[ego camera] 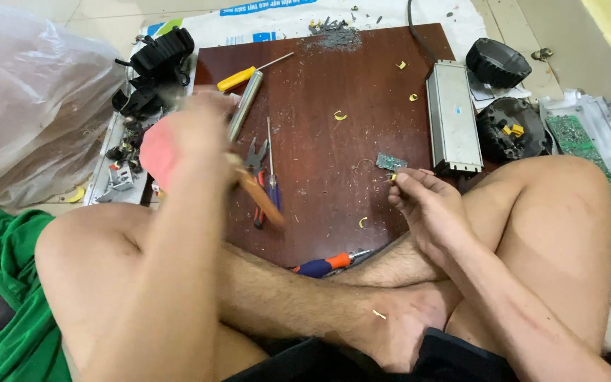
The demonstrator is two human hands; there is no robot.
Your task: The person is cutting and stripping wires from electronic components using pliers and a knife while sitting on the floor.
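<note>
Brown board: dark reddish-brown wooden board (326, 141) lies on the floor before the seated person's crossed legs, strewn with grey filings and yellow shavings.
Head view, left hand: left hand (192, 134) is raised over the board's left edge, blurred; fingers curled around a brown wooden handle (259, 198) that slants down toward the board. How tight the grasp is cannot be told.
Head view, right hand: right hand (425, 205) rests above the right knee, thumb and forefinger pinched on a tiny yellow-tipped part (392, 177); other fingers loosely bent.
Circuit piece: small green circuit board (391, 162) lies on the wood, just beside the right fingertips.
Tools: red-handled pliers (256, 166) and blue-handled screwdriver (271, 170) lie under the left hand; yellow-handled screwdriver (245, 76) and silver metal tube (245, 105) beyond it.
Right edge: long grey metal housing (454, 117) lies along the board's right side.
</note>
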